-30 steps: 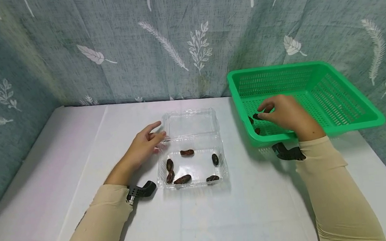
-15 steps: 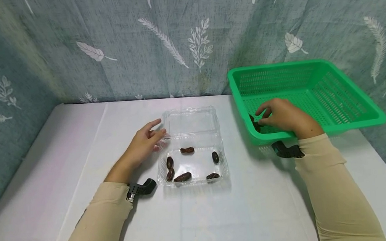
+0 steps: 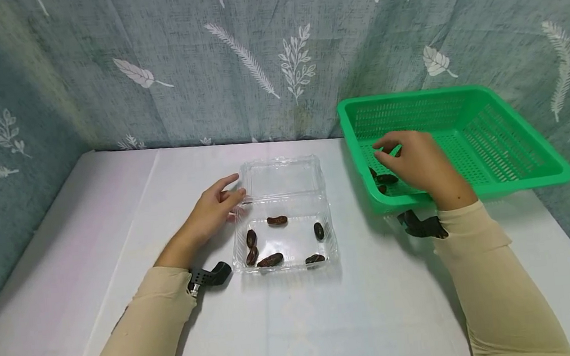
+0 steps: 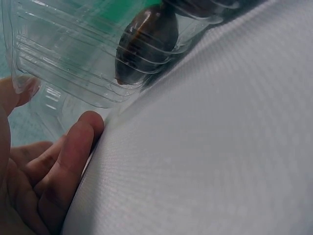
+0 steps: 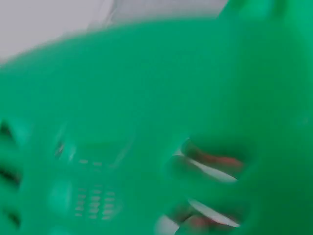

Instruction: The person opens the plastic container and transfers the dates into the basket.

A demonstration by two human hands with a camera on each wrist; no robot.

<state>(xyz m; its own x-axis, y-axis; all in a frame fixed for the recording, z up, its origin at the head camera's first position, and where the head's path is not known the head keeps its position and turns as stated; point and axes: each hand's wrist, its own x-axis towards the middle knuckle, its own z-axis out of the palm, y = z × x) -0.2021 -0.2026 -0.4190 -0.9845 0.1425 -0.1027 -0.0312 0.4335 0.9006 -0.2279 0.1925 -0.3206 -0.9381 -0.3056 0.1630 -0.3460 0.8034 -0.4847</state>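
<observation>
A clear plastic clamshell container (image 3: 296, 245) lies with its lid folded back, several brown dates (image 3: 270, 260) in its base. My left hand (image 3: 209, 213) holds it at the left side by the hinge. In the left wrist view the thumb (image 4: 22, 93) is at the plastic edge and curled fingers (image 4: 63, 161) sit low beside it. Inside a green basket (image 3: 454, 190) my right hand (image 3: 416, 161) is raised over a few dates (image 3: 387, 179), thumb and index tips apart. A dark patch shows between its fingers; I cannot tell whether it is a date.
The basket stands at the table's back right, against a leaf-patterned curtain (image 3: 179, 68). A white cloth (image 3: 298, 324) covers the table. In the right wrist view, the blurred basket wall (image 5: 146, 88) fills most of the picture and hides much of the hand.
My right hand reached down to the dates at the basket's near left corner, then rose; one date there has shifted slightly right. My left hand and the container stay put.
</observation>
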